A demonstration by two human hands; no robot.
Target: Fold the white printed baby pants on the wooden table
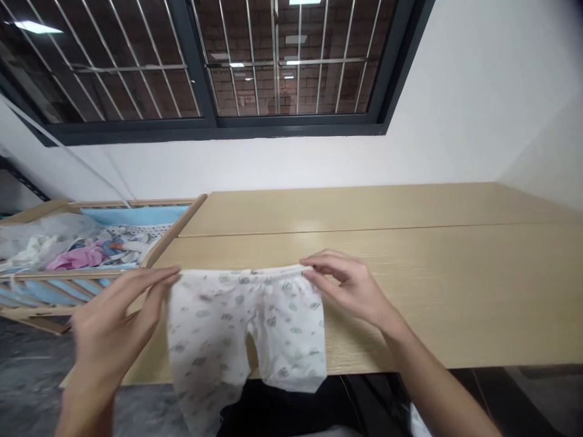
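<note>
Left hand (116, 321) pinches one end of the elastic waistband (241, 275) of a pair of white printed baby pants (246, 315), its fingers extended and its thumb pressed beneath the cloth, while the right hand (348, 288) pinches the opposite end between thumb and fingers. Held up between the hands, the pants hang legs down, over the near edge of a light wood-grain table (364, 206) (the print looks like small green and grey leaves, though it is too small to be sure). Left of the table stands a wooden crib (54, 315) lined with blue padding (136, 215), holding a heap of clothes (50, 243), a pink garment (77, 260) among them. Above, a barred window (200, 60) is set into a white wall (455, 91).
</note>
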